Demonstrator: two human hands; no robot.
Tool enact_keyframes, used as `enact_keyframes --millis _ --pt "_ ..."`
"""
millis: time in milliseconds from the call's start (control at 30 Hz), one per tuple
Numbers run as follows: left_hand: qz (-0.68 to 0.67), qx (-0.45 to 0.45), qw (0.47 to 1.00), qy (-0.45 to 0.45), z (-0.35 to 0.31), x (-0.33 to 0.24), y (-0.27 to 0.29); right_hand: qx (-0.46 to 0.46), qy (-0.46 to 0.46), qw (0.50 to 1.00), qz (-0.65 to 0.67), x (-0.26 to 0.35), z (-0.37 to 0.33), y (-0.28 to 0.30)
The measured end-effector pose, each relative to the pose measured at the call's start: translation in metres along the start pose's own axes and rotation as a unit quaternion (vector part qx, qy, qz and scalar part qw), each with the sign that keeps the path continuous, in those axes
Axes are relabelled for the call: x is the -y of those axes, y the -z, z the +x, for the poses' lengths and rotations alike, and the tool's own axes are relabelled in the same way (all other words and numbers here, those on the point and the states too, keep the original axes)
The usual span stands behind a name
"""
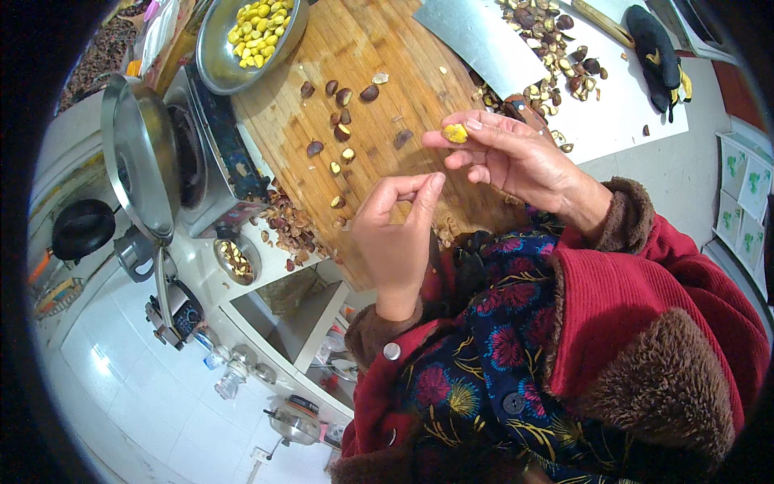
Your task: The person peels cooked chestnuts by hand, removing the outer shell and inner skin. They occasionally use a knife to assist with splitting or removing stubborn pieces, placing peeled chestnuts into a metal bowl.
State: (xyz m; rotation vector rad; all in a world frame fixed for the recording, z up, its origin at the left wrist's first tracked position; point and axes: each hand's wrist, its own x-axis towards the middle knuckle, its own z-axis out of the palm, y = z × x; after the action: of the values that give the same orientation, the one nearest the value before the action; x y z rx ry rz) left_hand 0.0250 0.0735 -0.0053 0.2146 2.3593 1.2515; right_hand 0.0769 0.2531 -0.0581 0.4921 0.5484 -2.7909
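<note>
Between the thumb and fingers of my right hand [528, 157] is a peeled yellow chestnut [455, 133], above the right side of a wooden cutting board [355, 48]. My left hand [397, 242] is raised near the board's near edge, thumb and forefinger pinched together; anything between them is too small to make out. Several cut brown chestnuts [343, 97] lie scattered on the board, some showing pale flesh. At the far left, a metal bowl [219, 68] holds many peeled yellow chestnuts [262, 32]. A broad cleaver [484, 44] lies at the far right, its wooden handle pointing toward me.
Shells and chestnut pieces [556, 48] cover the white counter right of the cleaver, near dark, banana-like fruit [655, 60]. More shells [294, 226] are heaped left of the board, beside a small metal dish [250, 273]. A stove [189, 145] and large lid [141, 153] stand left.
</note>
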Motion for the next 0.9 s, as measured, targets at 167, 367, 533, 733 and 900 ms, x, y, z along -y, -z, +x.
enact_keyframes --millis 167,367,533,733,900 --pt "0.066 -0.078 0.983 -0.155 0.010 -0.021 -0.010 -0.039 0.000 0.995 -0.090 -0.004 -0.001 -0.006" --pt "-0.074 -0.001 0.987 -0.140 0.015 -0.006 -0.019 -0.053 0.016 0.966 -0.253 -0.008 0.000 -0.008" --pt "-0.246 -0.008 0.969 -0.007 0.009 0.003 -0.013 -0.147 0.183 0.778 -0.583 0.011 -0.004 0.013" --pt "-0.391 -0.010 0.912 0.122 0.011 0.045 -0.011 -0.250 0.200 0.410 -0.854 0.024 -0.012 0.060" --pt "-0.381 -0.010 0.908 0.171 0.017 0.082 -0.021 -0.268 0.183 0.448 -0.833 0.016 -0.005 0.066"
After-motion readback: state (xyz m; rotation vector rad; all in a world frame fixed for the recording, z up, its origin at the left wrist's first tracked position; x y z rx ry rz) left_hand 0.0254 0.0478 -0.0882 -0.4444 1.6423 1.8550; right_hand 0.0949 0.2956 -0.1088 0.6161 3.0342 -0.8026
